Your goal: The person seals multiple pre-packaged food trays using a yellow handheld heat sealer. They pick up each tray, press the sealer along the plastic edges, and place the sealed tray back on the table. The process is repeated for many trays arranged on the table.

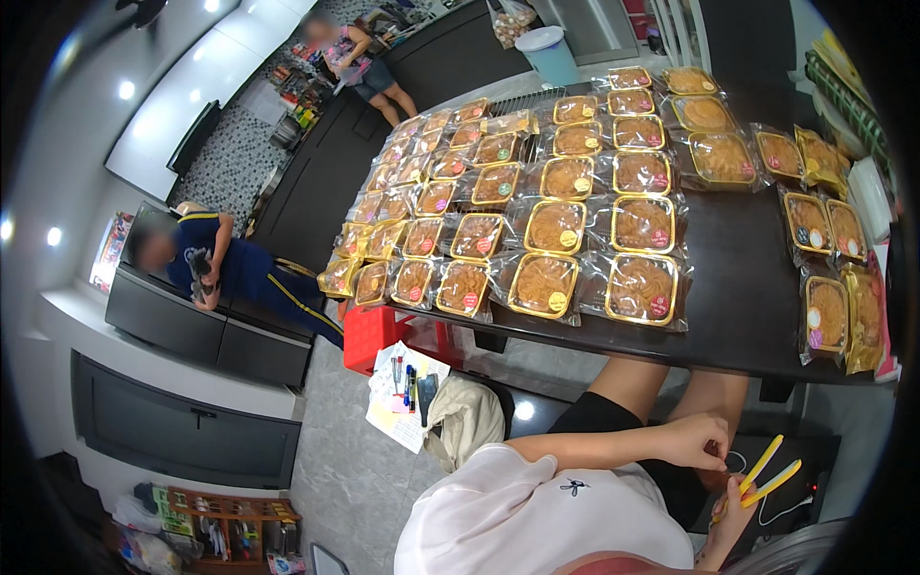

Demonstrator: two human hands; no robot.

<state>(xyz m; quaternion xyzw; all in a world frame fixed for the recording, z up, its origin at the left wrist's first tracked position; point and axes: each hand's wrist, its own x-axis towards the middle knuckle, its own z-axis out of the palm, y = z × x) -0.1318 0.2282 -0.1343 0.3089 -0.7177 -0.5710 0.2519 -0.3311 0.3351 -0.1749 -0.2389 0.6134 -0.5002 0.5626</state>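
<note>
My right hand (734, 514) is curled round the yellow tool (774, 482) (light, stiff, I'd guess), best held below its prongs; my left hand (701, 441) bunches, contents unclear.

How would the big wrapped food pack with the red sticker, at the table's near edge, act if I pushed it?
The food pack would probably slide rather than roll, since it lies flat and squarish. Its glossy clear wrapper might feel slippery and bend at the loose edges. The gold-rimmed tray inside may keep the middle fairly stiff.
</note>
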